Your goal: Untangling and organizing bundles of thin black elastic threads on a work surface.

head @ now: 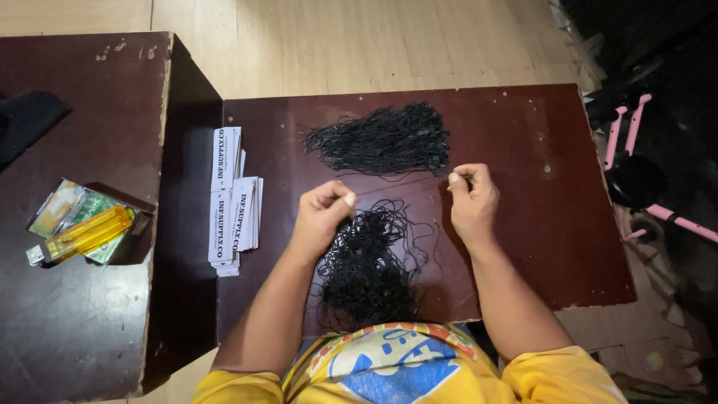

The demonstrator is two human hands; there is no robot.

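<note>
The left hand (323,209) and right hand (471,196) are pinching closed, seemingly on one thin black string stretched between them above the loose tangle of strings (366,269) on the bench (568,224). Keeping it taut is helping it separate cleanly from the tangle, away from the sorted bundle (385,141).

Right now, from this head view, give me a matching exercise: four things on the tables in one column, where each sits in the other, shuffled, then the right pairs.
Things:
1. tidy bundle of black cords
2. loose tangle of black cords
3. stack of white paper tags
4. yellow lighter

Places:
A. on the side table at far left
B. between the left hand and right hand, near the body
C. left edge of the main table
D. far side of the main table, beyond the hands

Pairs: 1-D, 2-B, 3-C, 4-A
</note>
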